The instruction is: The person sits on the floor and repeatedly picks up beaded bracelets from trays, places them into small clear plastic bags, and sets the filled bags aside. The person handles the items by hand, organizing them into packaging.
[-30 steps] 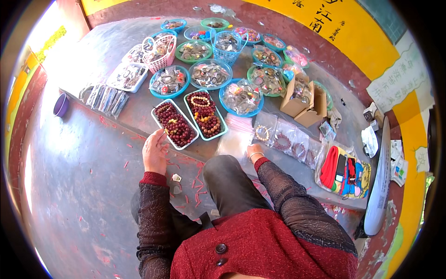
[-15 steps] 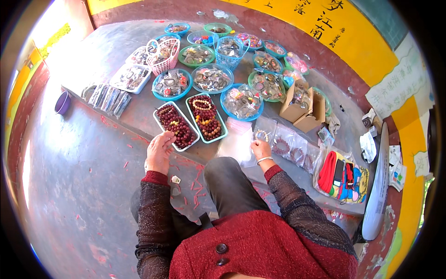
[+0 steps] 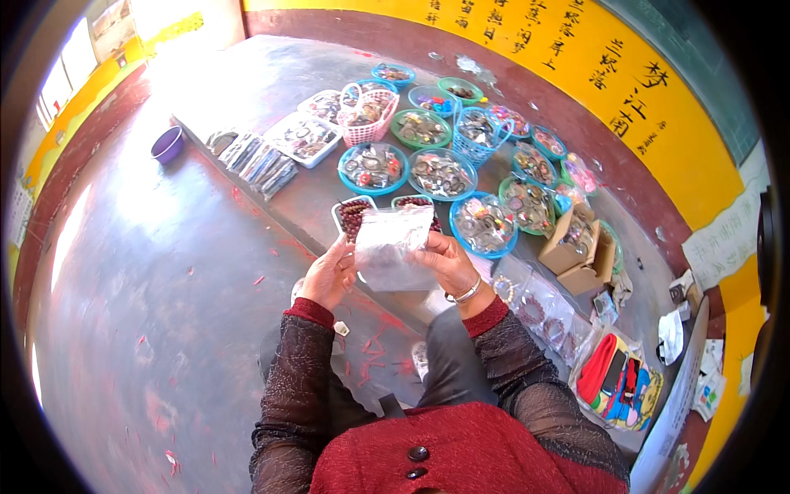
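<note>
A clear plastic zip bag [image 3: 393, 257] is held up in front of me, flat and see-through. My right hand [image 3: 451, 267] pinches its right edge, thumb in front; a silver bangle circles that wrist. At the bag's left edge, my left hand [image 3: 327, 276] has its fingers closed on the side. Behind the bag stand two pale trays of dark red beads, the left tray [image 3: 337, 216] and the right tray [image 3: 403, 198], both partly hidden. Bagged bead bracelets [image 3: 535, 311] lie right of my right hand, beside partly covered pale bags [image 3: 480, 265].
Several baskets of bagged trinkets, such as a blue basin [image 3: 487, 253] and a pink basket [image 3: 362, 136], fill the raised ledge. Cardboard boxes [image 3: 588, 276] and a bag of colourful straps [image 3: 613, 387] stand right. A purple bowl [image 3: 168, 146] sits left, near bundled packets [image 3: 257, 165].
My right hand has come up and left from the bags on the ledge, now with a plastic bag. My left hand has moved from beside the bead tray to the bag. The view has shifted left.
</note>
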A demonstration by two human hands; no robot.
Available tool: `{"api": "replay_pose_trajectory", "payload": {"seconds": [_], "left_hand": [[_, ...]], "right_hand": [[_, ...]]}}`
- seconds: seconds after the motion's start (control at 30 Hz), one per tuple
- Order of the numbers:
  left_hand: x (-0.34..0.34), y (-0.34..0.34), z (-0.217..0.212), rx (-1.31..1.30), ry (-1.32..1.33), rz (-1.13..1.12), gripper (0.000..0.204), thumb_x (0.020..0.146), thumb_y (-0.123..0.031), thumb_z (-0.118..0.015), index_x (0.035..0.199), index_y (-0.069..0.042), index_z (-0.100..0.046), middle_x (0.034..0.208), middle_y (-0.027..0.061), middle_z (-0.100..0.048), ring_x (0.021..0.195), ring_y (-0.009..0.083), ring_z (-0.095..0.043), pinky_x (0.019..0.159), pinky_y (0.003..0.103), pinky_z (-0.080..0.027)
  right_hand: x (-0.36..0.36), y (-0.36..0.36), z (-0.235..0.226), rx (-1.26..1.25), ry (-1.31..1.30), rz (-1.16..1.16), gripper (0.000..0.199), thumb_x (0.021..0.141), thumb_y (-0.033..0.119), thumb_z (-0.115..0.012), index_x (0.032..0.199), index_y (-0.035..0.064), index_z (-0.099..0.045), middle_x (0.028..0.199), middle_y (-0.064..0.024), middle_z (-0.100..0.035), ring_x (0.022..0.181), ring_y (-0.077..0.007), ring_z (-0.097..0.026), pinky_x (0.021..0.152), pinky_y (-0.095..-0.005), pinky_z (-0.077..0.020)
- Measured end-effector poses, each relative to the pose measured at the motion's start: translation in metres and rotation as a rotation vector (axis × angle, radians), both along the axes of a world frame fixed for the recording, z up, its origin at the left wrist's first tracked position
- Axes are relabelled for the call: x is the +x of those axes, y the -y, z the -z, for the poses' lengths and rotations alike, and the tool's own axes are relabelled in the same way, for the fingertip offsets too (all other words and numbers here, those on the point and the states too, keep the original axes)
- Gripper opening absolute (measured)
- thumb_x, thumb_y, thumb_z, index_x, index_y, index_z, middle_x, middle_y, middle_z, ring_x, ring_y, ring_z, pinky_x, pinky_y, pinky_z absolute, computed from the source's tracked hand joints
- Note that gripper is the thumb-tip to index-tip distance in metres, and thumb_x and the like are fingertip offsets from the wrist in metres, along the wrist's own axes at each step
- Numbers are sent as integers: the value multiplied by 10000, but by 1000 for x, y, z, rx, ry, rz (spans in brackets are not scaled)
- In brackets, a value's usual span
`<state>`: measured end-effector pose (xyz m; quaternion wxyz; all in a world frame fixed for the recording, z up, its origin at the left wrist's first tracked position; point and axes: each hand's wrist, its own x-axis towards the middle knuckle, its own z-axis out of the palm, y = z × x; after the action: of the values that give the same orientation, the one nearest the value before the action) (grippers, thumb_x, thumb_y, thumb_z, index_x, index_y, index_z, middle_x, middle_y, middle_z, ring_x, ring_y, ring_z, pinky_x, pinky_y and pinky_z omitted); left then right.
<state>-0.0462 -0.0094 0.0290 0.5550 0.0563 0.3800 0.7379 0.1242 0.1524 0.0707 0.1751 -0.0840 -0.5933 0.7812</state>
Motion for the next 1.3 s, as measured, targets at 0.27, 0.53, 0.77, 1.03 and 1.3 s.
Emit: {"api": "replay_pose_trajectory", "payload": {"seconds": [0.27, 0.53, 0.77, 1.03, 1.3], "left_hand": [[-1, 12, -21, 84, -99, -128, 532, 922, -452, -452, 1083, 42, -565, 967, 110, -642, 726, 109, -610, 475, 156, -427], [8, 1, -12, 66, -143, -135, 258, 900, -156, -535, 1092, 11, -577, 985, 102, -643, 738, 102, -607, 484, 168, -427], [4, 5, -7, -78, -310, -150, 225, 858, -24, -549, 1079, -2, -585, 994, 114, -649, 764, 107, -618, 474, 171, -413], [2, 6, -4, -48, -127, -163, 210, 853, -33, -576, 1058, 10, -578, 943, 99, -643, 746, 132, -614, 562, 208, -478], [7, 4, 4, -67, -273, -239, 219, 797, 52, -591, 1014, 23, -592, 901, 109, -638, 760, 163, -620, 695, 247, -521]], "right_hand": [[-11, -3, 35, -86, 59, 43, 70, 828, 47, -579, 877, 33, -628, 886, -13, -625, 811, -96, -563, 765, -254, -447], [-12, -17, 56, 164, 91, 52, 149, 843, 93, -602, 969, 20, -631, 957, -31, -647, 836, -83, -583, 766, -241, -459], [-11, -14, 65, 315, 293, -26, 119, 820, 46, -603, 920, 12, -658, 845, -5, -647, 778, -80, -575, 712, -242, -463], [-10, -18, 56, 285, 311, 8, 91, 790, 68, -606, 852, 21, -653, 734, 25, -602, 644, -54, -523, 604, -207, -421], [-12, -19, 60, 250, 325, 112, 70, 790, 71, -620, 819, 14, -648, 703, 11, -617, 619, -74, -544, 589, -219, -445]]}}
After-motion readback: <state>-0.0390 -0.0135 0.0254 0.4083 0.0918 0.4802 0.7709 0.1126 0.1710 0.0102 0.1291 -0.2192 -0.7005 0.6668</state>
